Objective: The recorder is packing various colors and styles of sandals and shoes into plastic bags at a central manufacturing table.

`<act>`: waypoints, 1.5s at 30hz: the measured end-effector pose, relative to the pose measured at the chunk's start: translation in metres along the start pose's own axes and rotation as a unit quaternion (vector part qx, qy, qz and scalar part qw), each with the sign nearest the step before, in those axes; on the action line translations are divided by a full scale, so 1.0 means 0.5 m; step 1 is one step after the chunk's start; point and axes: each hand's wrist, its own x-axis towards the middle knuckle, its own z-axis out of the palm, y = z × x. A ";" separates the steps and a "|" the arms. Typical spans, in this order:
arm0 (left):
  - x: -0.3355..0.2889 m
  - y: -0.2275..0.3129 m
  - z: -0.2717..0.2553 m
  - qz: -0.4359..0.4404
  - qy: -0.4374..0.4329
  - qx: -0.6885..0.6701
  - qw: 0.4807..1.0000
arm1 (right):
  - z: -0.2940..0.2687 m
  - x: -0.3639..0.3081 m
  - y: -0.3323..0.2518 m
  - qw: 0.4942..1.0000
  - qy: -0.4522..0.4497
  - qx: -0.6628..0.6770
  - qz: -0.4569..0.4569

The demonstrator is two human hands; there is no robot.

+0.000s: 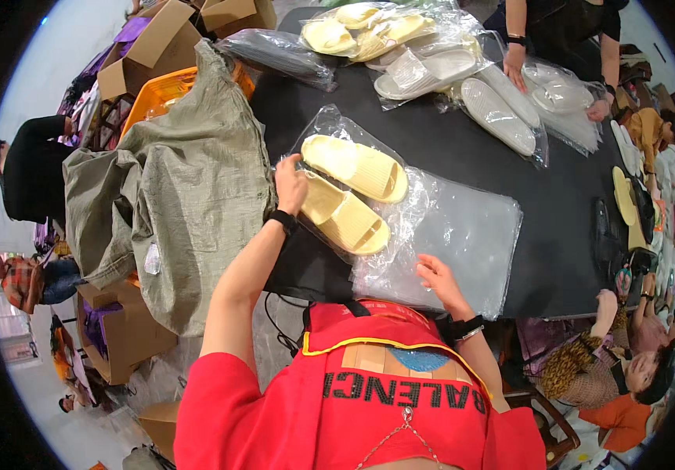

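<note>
A pair of pale yellow slide slippers (355,169) lies side by side in a see-through plastic bag (332,122) on the black table. At the heel end, my left hand (290,186) has its fingers curled in on the bag's edge, beside the nearer slipper (345,215). To the right is a stack of flat see-through bags (467,235), partly under the bagged slippers. My right hand (441,280) hovers at or just touches the near part of this stack, fingers loosely bent and apart, holding nothing visible.
Bagged yellow slippers (369,35) and bagged white slippers (498,116) are piled at the far side, where a co-worker's hands (515,66) reach in. A grey-green woven sack (196,188) covers an orange crate (149,98) at left. Dark slippers (608,239) sit at right.
</note>
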 end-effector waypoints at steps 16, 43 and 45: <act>0.097 -0.060 -0.010 -0.123 -0.188 -0.020 0.974 | 0.066 0.153 -0.033 0.995 0.011 0.037 0.093; -0.157 0.202 -0.091 -0.261 -0.429 -0.509 0.699 | -0.261 -0.048 0.115 0.967 0.219 0.126 0.036; -0.163 0.152 -0.058 -0.318 -0.432 -0.503 0.678 | -0.258 -0.056 0.123 0.968 0.235 0.073 0.045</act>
